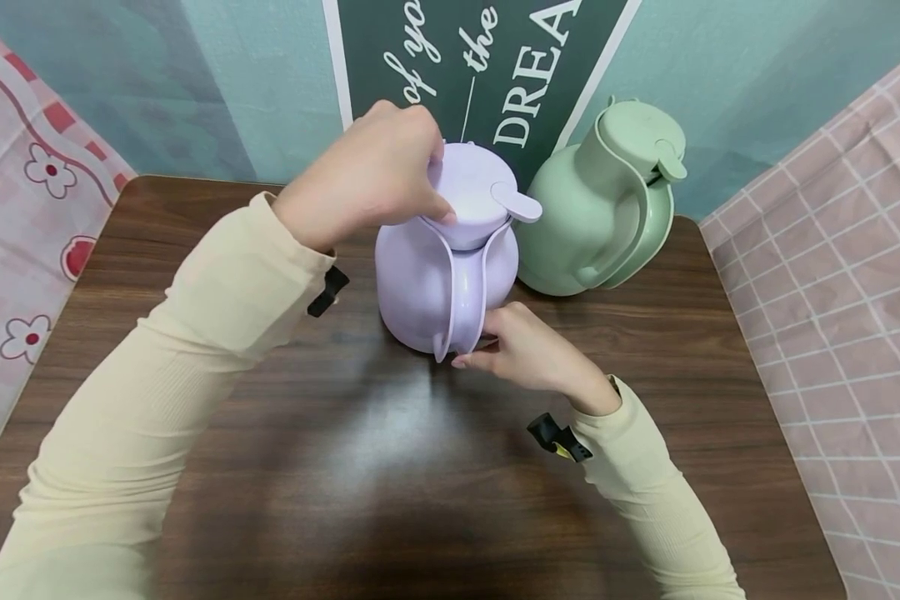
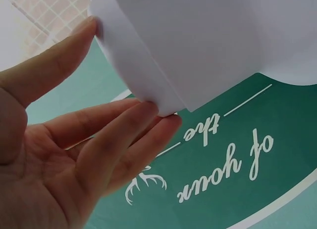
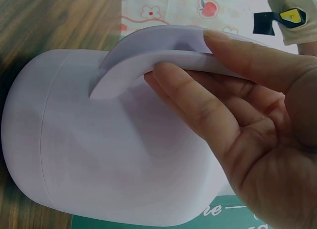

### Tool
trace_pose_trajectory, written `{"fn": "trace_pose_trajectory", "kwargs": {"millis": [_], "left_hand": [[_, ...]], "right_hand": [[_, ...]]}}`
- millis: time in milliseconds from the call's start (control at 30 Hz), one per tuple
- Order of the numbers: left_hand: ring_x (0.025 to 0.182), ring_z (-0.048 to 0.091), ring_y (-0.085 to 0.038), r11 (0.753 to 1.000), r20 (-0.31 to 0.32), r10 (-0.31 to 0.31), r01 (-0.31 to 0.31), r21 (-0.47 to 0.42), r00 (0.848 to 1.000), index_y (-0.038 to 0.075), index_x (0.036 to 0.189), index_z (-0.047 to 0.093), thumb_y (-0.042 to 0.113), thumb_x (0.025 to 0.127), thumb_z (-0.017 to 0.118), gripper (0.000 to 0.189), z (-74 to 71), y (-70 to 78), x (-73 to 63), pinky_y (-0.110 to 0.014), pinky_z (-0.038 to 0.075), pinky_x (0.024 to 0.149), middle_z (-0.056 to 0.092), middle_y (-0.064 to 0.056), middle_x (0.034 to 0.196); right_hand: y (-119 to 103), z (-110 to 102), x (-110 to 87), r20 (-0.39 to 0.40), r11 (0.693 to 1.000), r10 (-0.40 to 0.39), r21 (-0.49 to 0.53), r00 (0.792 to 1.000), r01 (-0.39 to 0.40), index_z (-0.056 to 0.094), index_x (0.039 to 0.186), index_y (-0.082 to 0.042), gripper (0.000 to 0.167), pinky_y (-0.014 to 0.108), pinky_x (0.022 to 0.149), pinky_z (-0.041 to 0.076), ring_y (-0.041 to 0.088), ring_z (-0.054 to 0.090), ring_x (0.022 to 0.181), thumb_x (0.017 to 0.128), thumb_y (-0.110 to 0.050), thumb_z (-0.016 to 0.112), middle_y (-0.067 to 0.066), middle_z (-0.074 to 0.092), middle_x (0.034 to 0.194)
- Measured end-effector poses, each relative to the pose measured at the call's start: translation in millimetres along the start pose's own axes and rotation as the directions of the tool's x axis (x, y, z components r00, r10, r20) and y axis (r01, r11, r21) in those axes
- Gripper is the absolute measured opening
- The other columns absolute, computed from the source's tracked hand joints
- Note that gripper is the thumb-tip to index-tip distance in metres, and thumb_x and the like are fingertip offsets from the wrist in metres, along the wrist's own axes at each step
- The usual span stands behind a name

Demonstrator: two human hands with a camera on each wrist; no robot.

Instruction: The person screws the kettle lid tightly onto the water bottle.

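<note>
A lavender thermos jug (image 1: 412, 283) stands on the dark wooden table, its handle facing the near side. My left hand (image 1: 378, 171) grips the round lid (image 1: 468, 187) at its left edge, thumb on the near side and fingers behind; the left wrist view shows the fingertips on the lid's rim (image 2: 133, 56). Lower down, my right hand (image 1: 528, 346) pinches the bottom part of the handle (image 3: 163, 61) between thumb and fingers. A lever tab (image 1: 517, 202) sticks out from the lid toward the right.
Just right of the lavender jug stands a mint-green thermos jug (image 1: 570, 217). Behind them a dark green panel with white lettering (image 1: 465, 67) hangs against the teal backdrop. Pink patterned cloth (image 1: 37, 208) borders the left side, pink grid cloth (image 1: 832, 292) the right.
</note>
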State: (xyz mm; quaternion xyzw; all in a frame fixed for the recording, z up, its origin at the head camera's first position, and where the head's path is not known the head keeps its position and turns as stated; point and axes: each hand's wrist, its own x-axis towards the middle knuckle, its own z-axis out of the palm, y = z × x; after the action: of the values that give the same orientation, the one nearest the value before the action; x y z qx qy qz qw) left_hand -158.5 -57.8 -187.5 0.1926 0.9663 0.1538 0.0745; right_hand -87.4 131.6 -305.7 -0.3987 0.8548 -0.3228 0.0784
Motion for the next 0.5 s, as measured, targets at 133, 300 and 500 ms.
{"fn": "trace_pose_trajectory", "kwargs": {"millis": [133,300,500], "left_hand": [[0.084,0.044,-0.025,1.0,0.006,0.028,-0.028,-0.013,1.0,0.003,0.072,0.061,0.027,0.073,0.075,0.027,-7.0,4.5,-8.1,-0.032,0.037,0.067,0.055,-0.009,0.081],[0.07,0.038,-0.022,0.99,-0.009,0.14,-0.14,-0.01,0.99,0.006,0.06,0.049,0.021,0.07,0.076,0.033,-8.0,-4.7,-1.8,-0.031,0.03,0.058,0.041,-0.005,0.061],[0.073,0.037,-0.02,0.985,0.054,0.175,-0.174,-0.021,0.983,0.007,0.077,0.057,0.021,0.072,0.075,0.023,-11.8,-12.0,2.1,-0.03,0.028,0.061,0.041,-0.004,0.066]], "right_hand": [[-0.7,-0.1,-0.1,-0.004,1.0,-0.003,-0.005,1.0,0.003,0.066,0.083,-0.007,0.01,0.028,0.07,0.046,0.01,0.059,0.074,0.075,-0.007,0.073,-0.004,0.065,0.078],[-1.0,0.0,-0.2,-0.002,1.0,0.005,-0.005,1.0,-0.005,0.067,0.083,-0.007,0.01,0.028,0.069,0.046,0.01,0.059,0.073,0.075,-0.007,0.073,-0.005,0.065,0.077],[-0.9,0.7,-0.4,-0.009,1.0,-0.003,-0.01,1.0,0.003,0.067,0.083,-0.007,0.01,0.028,0.07,0.046,0.011,0.059,0.074,0.075,-0.008,0.073,-0.004,0.065,0.078]]}}
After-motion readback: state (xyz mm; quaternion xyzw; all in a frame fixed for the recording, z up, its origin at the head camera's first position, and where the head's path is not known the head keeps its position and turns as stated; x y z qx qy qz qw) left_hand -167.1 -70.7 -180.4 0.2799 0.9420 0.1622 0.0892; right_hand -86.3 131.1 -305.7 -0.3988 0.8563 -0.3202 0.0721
